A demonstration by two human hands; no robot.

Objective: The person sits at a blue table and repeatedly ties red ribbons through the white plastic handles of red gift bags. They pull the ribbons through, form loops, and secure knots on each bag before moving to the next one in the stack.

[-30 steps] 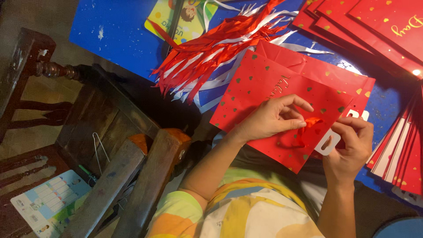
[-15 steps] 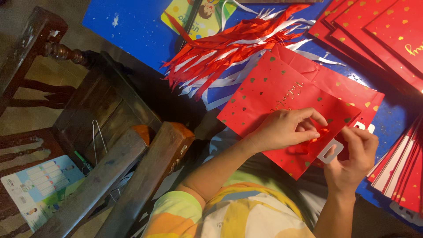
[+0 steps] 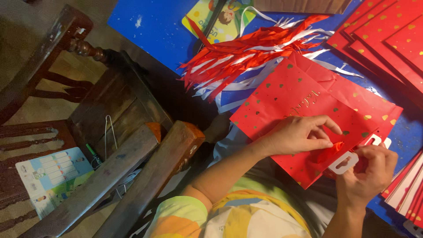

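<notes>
Flat red paper gift bag with gold heart spots [image 3: 304, 105], lying on the blue tabletop [image 3: 154, 26], mouth edge toward 5 o'clock, just above the lap. Left hand [image 3: 297, 134] resting on the bag's face, fingers loosely spread, thumb and forefinger pinching a short red ribbon end [image 3: 329, 152] at the bag's rim. Right hand [image 3: 368, 174] at 4 o'clock of the left, fingers curled and pressed together, pinching a white die-cut plastic handle tab [image 3: 346, 162] against the same rim.

Judged by looks: light, thin, stiff enough to lie flat yet quick to crease or tear at the folds; glossy face likely a little slippery under dry fingers. Best held at the reinforced top rim beside the handle slot, not mid-panel. Ribbon soft, limp, prone to slipping through a loose pinch; tab small and rigid, easy to nip at its edges.

Heap of red and white ribbon strips [image 3: 260, 57] at 11 o'clock of the bag, touching its far corner. Stack of matching red bags [image 3: 387, 39] at 1 o'clock. More bags standing on edge [image 3: 407, 194] at 4 o'clock. Dark wooden chair [image 3: 97, 110] at 9 o'clock, well apart.
</notes>
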